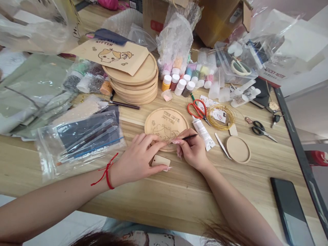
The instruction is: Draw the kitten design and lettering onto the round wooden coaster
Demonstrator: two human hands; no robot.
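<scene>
Okay so the right hand [193, 153] has its fingers closed in a pinch on a thin black-handled brush [190, 137] over the engraved wooden disc [159, 124]; the left hand [137, 160] lies open at the disc's 7 o'clock, fingertips on its rim, a small wooden tag [161, 160] just beneath them.

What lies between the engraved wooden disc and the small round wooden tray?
In the head view, the right hand, a white tube and a slim pale tool.
</scene>
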